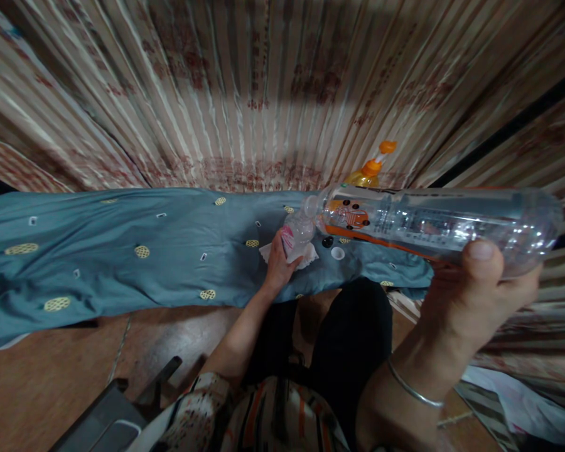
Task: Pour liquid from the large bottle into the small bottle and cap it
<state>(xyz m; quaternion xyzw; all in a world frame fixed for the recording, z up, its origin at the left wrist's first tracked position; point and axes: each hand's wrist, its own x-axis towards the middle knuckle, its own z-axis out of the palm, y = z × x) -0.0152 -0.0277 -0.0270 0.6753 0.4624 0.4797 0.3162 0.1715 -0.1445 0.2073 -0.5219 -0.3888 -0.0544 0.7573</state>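
Note:
My right hand [484, 289] grips a large clear bottle [405, 220] with an orange-and-white label near its base. The bottle lies almost level in the air, its neck pointing left. My left hand [280, 260] is wrapped round a small clear bottle [300, 231] with a pink label, above a white tissue [307, 260]. The large bottle's mouth meets the top of the small one. Whether liquid runs between them cannot be made out. Right of the tissue lie a black cap [328, 242] and a white cap [338, 253].
A teal cloth with yellow patterns [169, 245] covers the long narrow surface. Behind the large bottle stands a pump bottle with an orange top [371, 168]. Pleated curtains [245, 94] hang along the back. A grey stool or chair [103, 417] is at the lower left.

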